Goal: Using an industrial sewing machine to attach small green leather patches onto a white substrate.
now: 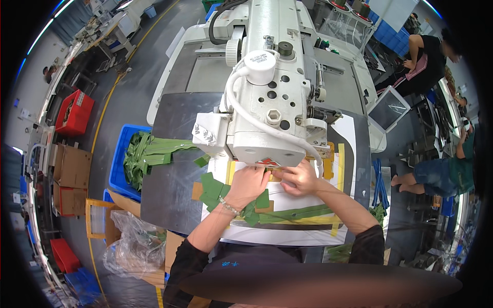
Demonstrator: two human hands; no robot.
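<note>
Both my hands are under the head of a white industrial sewing machine (267,138). My left hand (246,185), a bracelet at its wrist, has curled fingers at the needle area; what they hold is hidden. My right hand (300,178) is beside it, fingers bent and pressed at the work, their contents too small to name. Around my left wrist lie green fabric pieces (210,190) and cardboard bits (196,191). A long green strip (292,214) runs below my hands over a white template (285,233) with yellow tape. A yellow fitting (327,161) stands right of my right hand.
A blue bin (121,159) of green strips is at left, above a box with clear plastic (134,241). Red bins (74,113) stand farther left. At right are a screen (389,111), hanging blue strips (380,182), a person in black (426,56) and another in green (462,164).
</note>
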